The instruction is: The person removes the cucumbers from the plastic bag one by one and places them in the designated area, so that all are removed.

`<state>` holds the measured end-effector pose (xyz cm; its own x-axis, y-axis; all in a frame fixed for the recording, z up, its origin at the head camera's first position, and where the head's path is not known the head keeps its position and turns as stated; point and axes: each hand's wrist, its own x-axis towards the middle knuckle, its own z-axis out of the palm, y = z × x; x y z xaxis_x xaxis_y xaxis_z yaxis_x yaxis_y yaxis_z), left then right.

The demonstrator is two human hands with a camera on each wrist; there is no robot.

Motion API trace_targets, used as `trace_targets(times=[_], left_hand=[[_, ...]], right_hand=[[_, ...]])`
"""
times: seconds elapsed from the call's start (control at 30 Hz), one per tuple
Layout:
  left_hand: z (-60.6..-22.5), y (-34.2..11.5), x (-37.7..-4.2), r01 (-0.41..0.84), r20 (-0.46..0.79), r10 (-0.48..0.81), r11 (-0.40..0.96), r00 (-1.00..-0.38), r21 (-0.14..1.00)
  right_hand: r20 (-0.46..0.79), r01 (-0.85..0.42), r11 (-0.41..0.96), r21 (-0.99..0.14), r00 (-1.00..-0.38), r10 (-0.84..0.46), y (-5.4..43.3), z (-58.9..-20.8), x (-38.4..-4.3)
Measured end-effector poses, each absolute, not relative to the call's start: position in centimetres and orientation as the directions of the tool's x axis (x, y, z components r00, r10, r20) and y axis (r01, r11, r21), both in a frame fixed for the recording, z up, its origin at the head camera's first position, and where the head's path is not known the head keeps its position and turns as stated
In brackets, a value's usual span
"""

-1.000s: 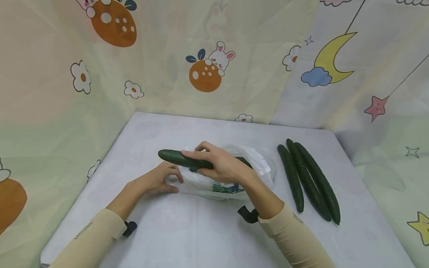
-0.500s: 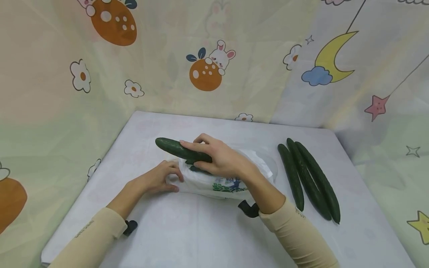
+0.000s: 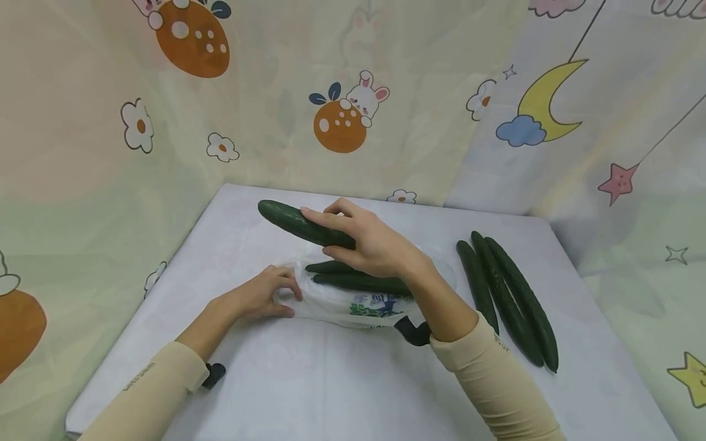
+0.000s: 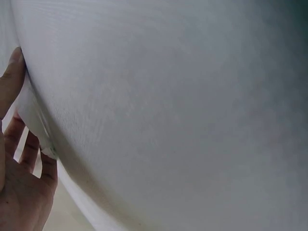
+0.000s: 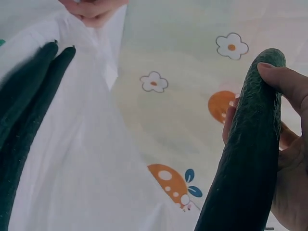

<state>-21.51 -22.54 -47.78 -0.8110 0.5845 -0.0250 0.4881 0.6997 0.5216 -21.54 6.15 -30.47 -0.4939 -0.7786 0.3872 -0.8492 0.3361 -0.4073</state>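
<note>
A dark green cucumber is gripped in my right hand, raised over the white plastic bag. In the right wrist view the thumb and fingers clasp this cucumber from the sides. Two more cucumbers lie on the bag below, their right ends hidden by the right hand and forearm. At the bag's left end, my left hand holds its edge, fingers bent. Close up in the left wrist view, thin white plastic runs between the thumb and fingers of the left hand.
Three cucumbers lie side by side on the right of the white table; the right sleeve overlaps the nearest one's lower end. A printed cloth hangs behind the table and along both sides.
My right hand has lifted the cucumber up and away from the bag, uncovering the two cucumbers beneath. The left hand has stayed at the bag's left end.
</note>
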Motion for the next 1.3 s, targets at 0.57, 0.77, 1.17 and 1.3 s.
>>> trace_targets(times=[0.57, 0.77, 1.17, 1.3], left_hand=[[-47.6, -22.5, -21.2, 0.479, -0.046, 0.579, 0.714, -0.814, 0.511], [-47.6, -22.5, -21.3, 0.499, -0.033, 0.591, 0.709, -0.806, 0.499], [-47.7, -22.6, -21.2, 0.501, -0.030, 0.594, 0.704, -0.804, 0.503], [-47.7, -22.6, -21.3, 0.495, -0.037, 0.589, 0.710, -0.807, 0.501]], right_hand=[[0.475, -0.797, 0.307, -0.519, -0.568, -0.672, 7.9, -27.4, -22.7], [0.554, -0.773, 0.261, -0.578, -0.606, -0.571, 8.9, -26.7, -23.4], [0.609, -0.710, 0.238, -0.663, -0.696, -0.381, 11.0, -26.0, -24.5], [0.593, -0.679, 0.270, -0.682, -0.730, -0.339, 11.7, -26.0, -24.6]])
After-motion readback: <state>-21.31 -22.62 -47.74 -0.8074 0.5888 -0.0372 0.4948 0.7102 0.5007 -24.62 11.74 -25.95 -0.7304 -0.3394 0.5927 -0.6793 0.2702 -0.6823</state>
